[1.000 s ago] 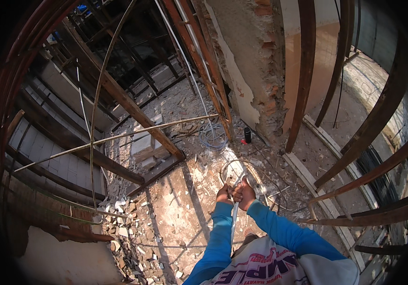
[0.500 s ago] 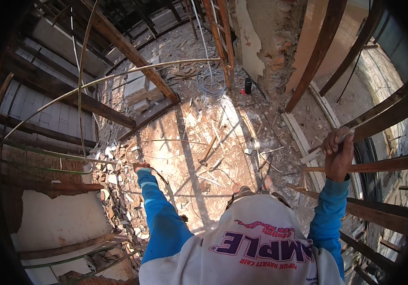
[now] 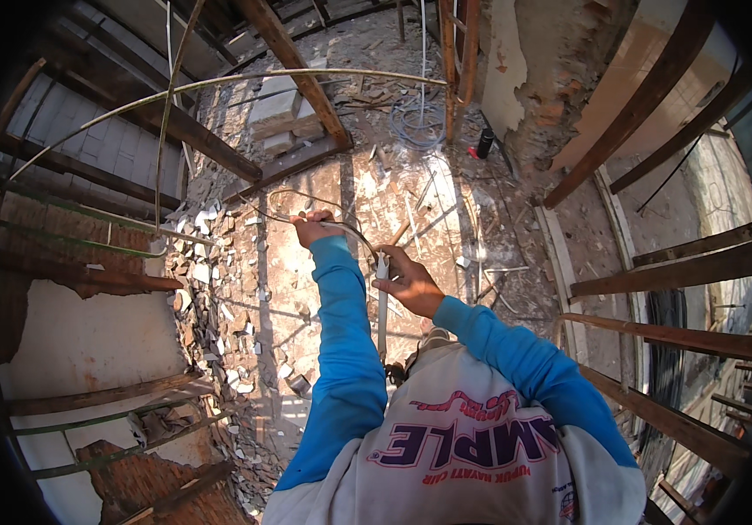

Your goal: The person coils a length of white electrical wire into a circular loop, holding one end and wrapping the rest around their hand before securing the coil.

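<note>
In front of my chest, my left hand is closed around a thin electrical cable. One part of the cable curves in a dark loop beyond that hand, and a paler stretch runs across toward the right. My right hand, close by, pinches the upper part of a pale, narrow tube between thumb and fingers. The tube hangs down toward my waist, and its top looks split or ragged. The cable's end meets the tube at my right fingers; whether it goes inside cannot be made out.
Broken tile and rubble lie along the left. Wooden beams lean at the back left, with more beams at the right. A thin bent pole crosses ahead. Coiled cable and a black bottle sit farther off.
My right hand has come in from the far right to the middle, beside the left. My left hand has risen and moved right with the cable. The view has shifted slightly.
</note>
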`<state>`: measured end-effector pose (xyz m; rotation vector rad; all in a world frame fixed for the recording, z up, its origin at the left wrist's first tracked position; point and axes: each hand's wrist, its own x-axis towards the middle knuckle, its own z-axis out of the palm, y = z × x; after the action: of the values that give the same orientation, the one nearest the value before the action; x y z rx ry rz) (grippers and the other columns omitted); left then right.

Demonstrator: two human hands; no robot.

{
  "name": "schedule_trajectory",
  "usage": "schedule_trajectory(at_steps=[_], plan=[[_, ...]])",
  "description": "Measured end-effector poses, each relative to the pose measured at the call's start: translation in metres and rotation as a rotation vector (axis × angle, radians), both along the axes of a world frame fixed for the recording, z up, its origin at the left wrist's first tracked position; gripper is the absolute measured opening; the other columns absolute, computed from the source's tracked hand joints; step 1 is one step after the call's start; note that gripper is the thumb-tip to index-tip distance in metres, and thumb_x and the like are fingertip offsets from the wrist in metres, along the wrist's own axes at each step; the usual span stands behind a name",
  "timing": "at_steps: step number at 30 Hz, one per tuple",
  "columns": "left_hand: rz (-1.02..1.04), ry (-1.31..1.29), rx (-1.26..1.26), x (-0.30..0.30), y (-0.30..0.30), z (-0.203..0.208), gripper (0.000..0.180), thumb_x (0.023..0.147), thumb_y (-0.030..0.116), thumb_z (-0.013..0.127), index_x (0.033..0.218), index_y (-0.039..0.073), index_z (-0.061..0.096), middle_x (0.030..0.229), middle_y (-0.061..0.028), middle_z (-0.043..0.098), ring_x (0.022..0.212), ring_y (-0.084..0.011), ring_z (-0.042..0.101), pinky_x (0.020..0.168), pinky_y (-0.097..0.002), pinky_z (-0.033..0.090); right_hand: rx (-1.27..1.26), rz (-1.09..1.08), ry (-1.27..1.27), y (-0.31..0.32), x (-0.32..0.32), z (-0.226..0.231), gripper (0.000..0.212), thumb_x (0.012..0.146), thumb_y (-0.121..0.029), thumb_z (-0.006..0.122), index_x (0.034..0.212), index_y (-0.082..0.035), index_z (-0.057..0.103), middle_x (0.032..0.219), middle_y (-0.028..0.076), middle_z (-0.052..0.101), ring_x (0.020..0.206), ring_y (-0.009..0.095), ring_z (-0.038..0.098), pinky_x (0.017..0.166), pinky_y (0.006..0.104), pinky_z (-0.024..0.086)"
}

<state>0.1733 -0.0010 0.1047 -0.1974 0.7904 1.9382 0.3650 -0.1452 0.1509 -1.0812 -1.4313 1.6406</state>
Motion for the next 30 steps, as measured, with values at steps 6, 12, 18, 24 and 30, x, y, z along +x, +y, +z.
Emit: schedule_trajectory(at_steps=[6, 12, 18, 24, 30], plan=[[-0.65, -0.236, 0.008, 0.055, -0.026, 0.012, 0.042, 0.092, 0.046, 0.042, 0.067, 0.012, 0.043, 0.058, 0.0001, 0.041, 0.058, -0.0159, 0.044, 0.052, -0.0331, 0.041, 0.118, -0.298, 0.143, 0.009, -0.008, -0.008, 0.036, 0.083, -0.02, 0.064, 0.108, -0.003, 0.044, 0.079, 0.009, 0.056, 0.07, 0.021, 0.054, 0.065, 0.035, 0.045], [-0.529, -0.277, -0.046, 0.076, -0.012, 0.003, 0.036, 0.093, 0.036, 0.037, 0.065, 0.014, 0.04, 0.052, 0.0016, 0.033, 0.041, -0.0117, 0.03, 0.037, -0.0261, 0.026, 0.227, -0.448, -0.343, 0.024, -0.006, -0.002, 0.046, 0.086, -0.047, 0.054, 0.089, -0.003, 0.041, 0.062, 0.018, 0.051, 0.058, 0.034, 0.054, 0.056, 0.0422, 0.042], [-0.465, -0.148, -0.068, 0.071, 0.008, -0.012, 0.044, 0.095, 0.037, 0.024, 0.061, 0.011, 0.033, 0.051, 0.0009, 0.03, 0.041, -0.0124, 0.026, 0.037, -0.0249, 0.026, 0.321, -0.237, -0.631, 0.045, 0.012, 0.003, 0.046, 0.092, -0.04, 0.037, 0.085, 0.003, 0.052, 0.069, 0.025, 0.059, 0.07, 0.04, 0.059, 0.062, 0.0473, 0.046], [-0.066, -0.136, -0.118, 0.0, 0.034, -0.046, 0.032, 0.095, 0.032, 0.029, 0.067, 0.017, 0.033, 0.053, -0.0006, 0.028, 0.04, -0.0166, 0.026, 0.037, -0.0303, 0.024, 0.389, -0.214, -0.796, 0.035, 0.026, -0.017, 0.045, 0.091, -0.039, 0.037, 0.076, -0.005, 0.061, 0.066, 0.022, 0.059, 0.065, 0.037, 0.058, 0.064, 0.0468, 0.046], [-0.063, -0.072, -0.078, -0.031, 0.044, 0.021, 0.031, 0.087, 0.021, 0.029, 0.058, 0.011, 0.028, 0.053, -0.0018, 0.029, 0.043, -0.0148, 0.024, 0.042, -0.0266, 0.027, 0.288, -0.319, -0.927, 0.019, 0.069, -0.069, 0.063, 0.082, -0.038, 0.057, 0.126, 0.003, 0.039, 0.13, 0.024, 0.038, 0.118, 0.037, 0.04, 0.094, 0.0446, 0.038]])
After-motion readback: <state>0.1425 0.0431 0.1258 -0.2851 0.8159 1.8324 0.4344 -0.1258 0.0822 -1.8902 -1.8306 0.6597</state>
